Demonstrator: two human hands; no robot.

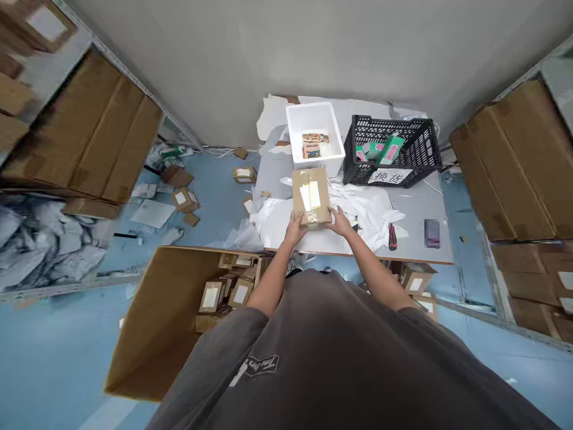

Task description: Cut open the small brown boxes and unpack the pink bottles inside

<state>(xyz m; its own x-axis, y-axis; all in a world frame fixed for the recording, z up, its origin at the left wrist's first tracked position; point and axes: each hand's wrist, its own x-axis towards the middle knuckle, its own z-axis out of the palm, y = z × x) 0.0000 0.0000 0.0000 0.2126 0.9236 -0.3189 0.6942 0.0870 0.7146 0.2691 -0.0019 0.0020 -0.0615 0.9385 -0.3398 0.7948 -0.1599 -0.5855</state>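
Both hands clasp a small cardboard carton (311, 195) at its near end, seen from the head camera: the left hand (294, 230) wraps the near left corner and the right hand (340, 222) closes on the near right corner, so neither is released. The carton lies flat on a grey table (416, 206), its long axis running away from the person with a slight tilt, and both hands sit about equally close to it. Its matte brown faces carry glossy parcel tape and a white label. Just beyond the carton, almost touching it, stands a white foam box (316, 128) holding small printed packets. Farther off to the carton's right sits a black plastic crate (394, 149) with a latticed wall, while crumpled white packing paper (362, 209) spreads just beside it on that side. A red-and-black utility knife (393, 237) lies beyond the paper. Below and left of the carton, on the floor, an open cardboard box (165, 322) holds small labelled parcels (226, 289).
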